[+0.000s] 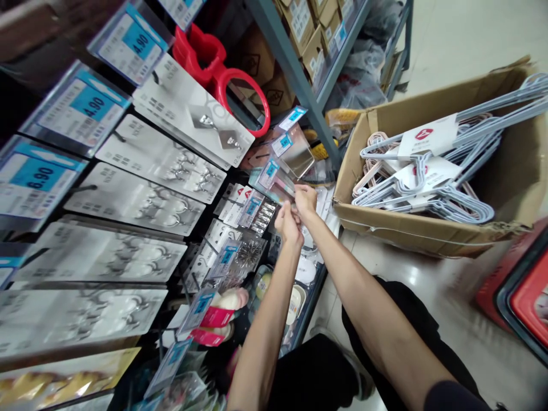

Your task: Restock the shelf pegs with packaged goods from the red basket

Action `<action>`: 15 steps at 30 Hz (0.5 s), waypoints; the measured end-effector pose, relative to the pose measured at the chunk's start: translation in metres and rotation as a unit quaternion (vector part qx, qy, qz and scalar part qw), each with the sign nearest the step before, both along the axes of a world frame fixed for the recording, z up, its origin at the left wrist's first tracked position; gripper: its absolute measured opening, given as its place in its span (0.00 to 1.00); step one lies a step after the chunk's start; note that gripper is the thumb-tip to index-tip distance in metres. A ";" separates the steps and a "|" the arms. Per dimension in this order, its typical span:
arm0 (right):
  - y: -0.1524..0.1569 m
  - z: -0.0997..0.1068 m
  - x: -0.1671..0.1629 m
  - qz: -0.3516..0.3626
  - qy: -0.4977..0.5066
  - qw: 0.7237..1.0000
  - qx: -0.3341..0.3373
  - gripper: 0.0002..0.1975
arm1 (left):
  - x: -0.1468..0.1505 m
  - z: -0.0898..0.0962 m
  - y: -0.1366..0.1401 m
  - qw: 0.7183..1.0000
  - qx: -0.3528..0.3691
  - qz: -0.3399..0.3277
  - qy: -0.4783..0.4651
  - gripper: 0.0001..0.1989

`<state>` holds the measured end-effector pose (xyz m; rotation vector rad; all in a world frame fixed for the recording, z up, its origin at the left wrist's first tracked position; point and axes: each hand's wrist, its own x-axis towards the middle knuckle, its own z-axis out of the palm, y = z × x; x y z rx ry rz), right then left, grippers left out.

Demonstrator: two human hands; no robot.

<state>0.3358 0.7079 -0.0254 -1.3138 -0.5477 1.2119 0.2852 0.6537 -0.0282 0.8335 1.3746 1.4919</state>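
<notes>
Both arms reach down to the lower part of the hanging display. My left hand (289, 225) is closed, its fingers pinched together beside the other hand. Just above and to the right of it, my right hand (305, 201) is closed too. What lies between the fingers is too small or hidden to name. A transparent price tag holder (274, 177) with a blue label is right at the fingertips. To the left of my hands hang a packet of metal clips (263, 218) and a packet of spiky metal pieces (248, 252).
White hook cards (171, 165) hang in rows at the left, with price tags (92, 108) jutting out. A red-framed mirror (244, 100) hangs at the back. On the right, a cardboard box (411, 234) holds bundled hangers (432, 165). A red basket (526, 291) stands at the far right.
</notes>
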 end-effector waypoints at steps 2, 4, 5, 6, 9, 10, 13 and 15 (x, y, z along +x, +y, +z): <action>-0.001 -0.010 0.003 0.023 -0.041 0.999 -0.007 0.13 | -0.010 -0.023 -0.027 0.999 -0.021 -0.016 0.044 0.23; -0.002 -0.015 0.005 0.051 -0.067 0.996 0.001 0.11 | -0.024 -0.043 -0.057 0.994 -0.049 -0.050 0.086 0.25; -0.003 -0.014 0.007 0.066 -0.084 0.994 0.007 0.10 | -0.032 -0.051 -0.073 0.988 -0.071 -0.076 0.111 0.26; -0.004 -0.012 0.008 0.079 -0.103 0.991 0.013 0.10 | -0.040 -0.056 -0.089 0.979 -0.101 -0.110 0.140 0.27; -0.017 0.004 0.016 0.107 -0.173 0.979 0.026 0.09 | -0.074 -0.059 -0.133 0.912 -0.223 -0.245 0.241 0.30; -0.025 0.012 0.020 0.112 -0.201 0.973 0.030 0.09 | -0.089 -0.058 -0.147 0.874 -0.271 -0.297 0.272 0.30; -0.064 0.036 0.033 0.119 -0.288 0.949 0.043 0.09 | -0.144 -0.060 -0.180 0.790 -0.359 -0.390 0.309 0.32; -0.106 0.050 0.044 0.101 -0.334 0.934 0.082 0.10 | -0.181 -0.071 -0.188 0.721 -0.405 -0.415 0.380 0.36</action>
